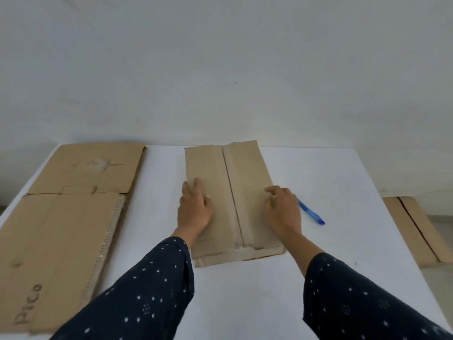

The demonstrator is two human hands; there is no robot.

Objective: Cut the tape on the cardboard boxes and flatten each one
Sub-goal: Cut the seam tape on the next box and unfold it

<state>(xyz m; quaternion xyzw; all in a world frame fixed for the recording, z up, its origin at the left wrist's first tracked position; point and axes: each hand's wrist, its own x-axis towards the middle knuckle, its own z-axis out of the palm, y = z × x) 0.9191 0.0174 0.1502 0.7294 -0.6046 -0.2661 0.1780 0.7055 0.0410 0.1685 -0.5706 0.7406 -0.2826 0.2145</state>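
A flattened brown cardboard box (232,173) lies in the middle of the white table (318,241), with a seam running down its length and torn tape at its near end. My left hand (195,207) presses flat on the box's left half, fingers straight. On the box's right edge rests my right hand (282,209), its fingers slightly bent, holding nothing. A blue cutter (311,212) lies on the table just right of my right hand, partly hidden behind it.
A large flattened cardboard sheet (61,229) marked "Pico" covers the table's left side. Another flat cardboard piece (416,229) lies on the floor beyond the table's right edge. A white wall stands behind the table.
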